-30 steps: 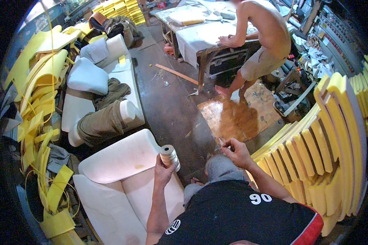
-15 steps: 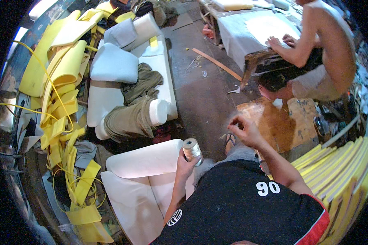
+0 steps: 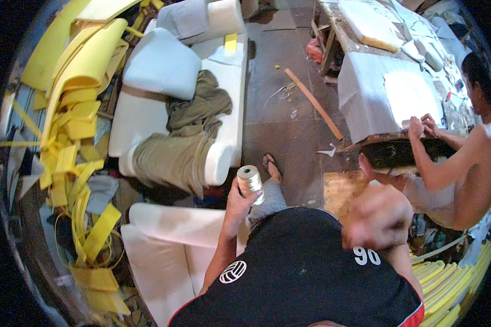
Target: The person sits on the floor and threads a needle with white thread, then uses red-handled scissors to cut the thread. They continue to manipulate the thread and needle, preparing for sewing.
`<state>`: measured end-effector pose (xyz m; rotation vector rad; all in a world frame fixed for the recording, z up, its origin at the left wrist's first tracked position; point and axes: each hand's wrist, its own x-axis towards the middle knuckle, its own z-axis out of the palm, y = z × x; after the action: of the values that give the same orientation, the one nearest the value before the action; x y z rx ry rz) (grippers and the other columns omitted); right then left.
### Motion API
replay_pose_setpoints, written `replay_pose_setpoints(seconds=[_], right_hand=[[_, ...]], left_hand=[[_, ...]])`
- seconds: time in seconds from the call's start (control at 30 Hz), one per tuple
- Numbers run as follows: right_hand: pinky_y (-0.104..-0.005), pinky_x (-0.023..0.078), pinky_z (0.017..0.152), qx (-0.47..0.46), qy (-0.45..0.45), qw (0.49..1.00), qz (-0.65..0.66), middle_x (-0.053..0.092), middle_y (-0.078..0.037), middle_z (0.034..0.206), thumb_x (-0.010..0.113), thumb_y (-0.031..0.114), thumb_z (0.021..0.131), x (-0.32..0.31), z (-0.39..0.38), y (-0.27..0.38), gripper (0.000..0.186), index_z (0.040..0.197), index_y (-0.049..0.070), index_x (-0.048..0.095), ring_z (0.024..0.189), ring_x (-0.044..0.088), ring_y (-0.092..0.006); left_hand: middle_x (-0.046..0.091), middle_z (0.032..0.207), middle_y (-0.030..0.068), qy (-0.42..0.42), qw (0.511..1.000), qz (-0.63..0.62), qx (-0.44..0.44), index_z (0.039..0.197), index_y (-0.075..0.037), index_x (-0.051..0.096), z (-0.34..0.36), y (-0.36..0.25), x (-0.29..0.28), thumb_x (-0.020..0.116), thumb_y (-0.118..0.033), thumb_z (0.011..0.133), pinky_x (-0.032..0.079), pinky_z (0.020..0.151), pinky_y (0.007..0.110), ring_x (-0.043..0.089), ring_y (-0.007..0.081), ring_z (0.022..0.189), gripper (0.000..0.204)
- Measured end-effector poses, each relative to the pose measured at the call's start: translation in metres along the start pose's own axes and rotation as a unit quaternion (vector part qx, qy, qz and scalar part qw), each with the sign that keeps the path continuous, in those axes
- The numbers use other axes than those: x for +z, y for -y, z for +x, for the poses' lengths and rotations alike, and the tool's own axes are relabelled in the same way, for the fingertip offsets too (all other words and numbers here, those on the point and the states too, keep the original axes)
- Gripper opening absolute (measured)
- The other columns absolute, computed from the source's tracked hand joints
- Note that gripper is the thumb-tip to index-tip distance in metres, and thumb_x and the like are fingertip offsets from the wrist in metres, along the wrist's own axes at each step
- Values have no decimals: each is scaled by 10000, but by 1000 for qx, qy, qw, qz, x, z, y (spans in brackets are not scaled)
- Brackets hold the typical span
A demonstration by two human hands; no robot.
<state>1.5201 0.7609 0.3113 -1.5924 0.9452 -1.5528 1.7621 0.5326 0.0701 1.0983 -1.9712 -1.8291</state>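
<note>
Your left hand (image 3: pixel 239 203) held the spool (image 3: pixel 249 181) in the air, fingers clamped around its side, its hollow end facing up. The spool was near the right end of the near sofa (image 3: pixel 174 220). Your right hand (image 3: pixel 377 215) was raised by the right side of your shirt (image 3: pixel 305 267); it was blurred, so I cannot tell whether its fingers were apart or together. On the far sofa (image 3: pixel 133 120), a cushion (image 3: pixel 161 65) lay at the left edge, and brown cloth (image 3: pixel 172 155) covered most of the armrest (image 3: pixel 219 164) at the near end. A co-worker (image 3: pixel 461 174) was low at the near edge of the table (image 3: pixel 375 141), both hands by a white sheet (image 3: pixel 414 101).
</note>
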Motion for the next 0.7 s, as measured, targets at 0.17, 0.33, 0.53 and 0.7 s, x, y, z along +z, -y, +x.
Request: replay_pose_setpoints(seconds=[0.17, 0.33, 0.53, 0.7], right_hand=[[-307, 513, 545, -121, 225, 966, 31, 688, -96, 908, 619, 342, 919, -72, 135, -14, 455, 1253, 34, 637, 625, 639, -207], [-239, 337, 387, -142, 145, 979, -1, 650, -81, 836, 651, 4, 869, -120, 209, -38, 376, 1210, 157, 693, 487, 488, -101], [-228, 314, 391, -149, 67, 986, 26, 646, -80, 836, 646, 4, 869, -203, 284, -86, 356, 1178, 170, 709, 477, 462, -84], [-231, 314, 383, -168, 94, 981, -7, 656, -81, 849, 626, -6, 882, -306, 329, -135, 370, 1187, 188, 708, 477, 456, -77]], left_hand=[[618, 1198, 119, 35, 998, -44, -6, 1336, 3, 446, 149, -26, -21, 798, -106, 756, 467, 957, 352, 598, 211, 1093, 687], [625, 1199, 133, 60, 997, 21, 37, 1339, -2, 451, 271, -115, -41, 806, -122, 745, 474, 952, 360, 612, 205, 1085, 702], [618, 1214, 112, 93, 995, -2, 29, 1333, -16, 449, 391, -153, -46, 813, -131, 752, 475, 951, 344, 605, 192, 1093, 695], [593, 1245, 117, 128, 990, -58, 21, 1368, -5, 415, 487, -161, -25, 823, -111, 741, 462, 978, 360, 582, 210, 1137, 755]])
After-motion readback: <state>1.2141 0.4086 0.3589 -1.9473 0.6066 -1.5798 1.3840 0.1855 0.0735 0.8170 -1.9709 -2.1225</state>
